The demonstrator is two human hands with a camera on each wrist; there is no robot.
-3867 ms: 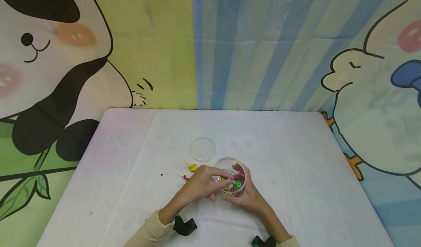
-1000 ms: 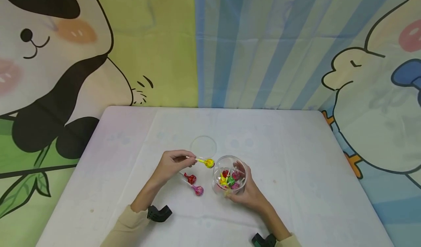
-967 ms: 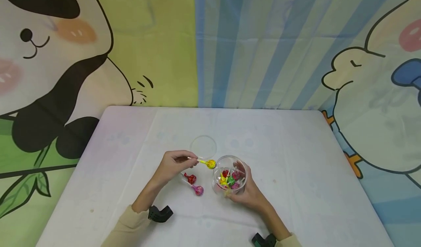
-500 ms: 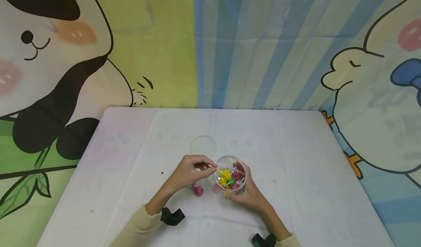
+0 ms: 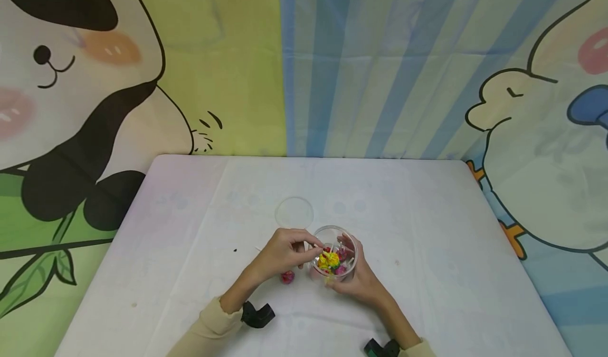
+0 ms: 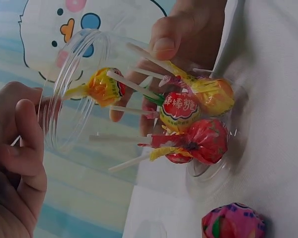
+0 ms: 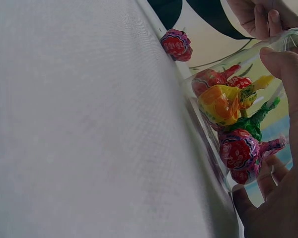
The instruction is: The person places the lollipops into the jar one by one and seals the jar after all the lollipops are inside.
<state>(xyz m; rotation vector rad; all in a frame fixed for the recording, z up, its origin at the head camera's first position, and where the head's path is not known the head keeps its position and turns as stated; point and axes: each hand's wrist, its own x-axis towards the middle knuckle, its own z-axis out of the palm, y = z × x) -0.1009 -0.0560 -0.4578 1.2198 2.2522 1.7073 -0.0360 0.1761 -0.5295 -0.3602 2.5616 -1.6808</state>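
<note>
My left hand (image 5: 282, 251) pinches a yellow-wrapped lollipop (image 6: 105, 88) by its stick end. The lollipop's head is inside the mouth of a clear plastic jar (image 6: 64, 109). My right hand (image 5: 358, 278) grips the jar round its side and keeps it on the table, the thumb (image 7: 283, 64) showing on the near wall. Several wrapped lollipops lie at the jar's bottom, among them a red one (image 6: 208, 141), a green one (image 7: 253, 121) and a pink-purple one (image 7: 238, 148). Another pink lollipop (image 5: 287, 277) lies on the table just left of the jar, partly behind my left hand.
A clear round lid (image 5: 294, 213) lies flat behind the jar. The white-covered table (image 5: 427, 214) extends to both sides, with a small dark speck (image 5: 235, 250) at left. A black wrist device (image 5: 258, 315) sits on the left wrist, with a cartoon backdrop (image 5: 223, 66) behind.
My left hand took the yellow lollipop from the table, then moved right and lowered its head into the jar. The right hand keeps its grip on the jar.
</note>
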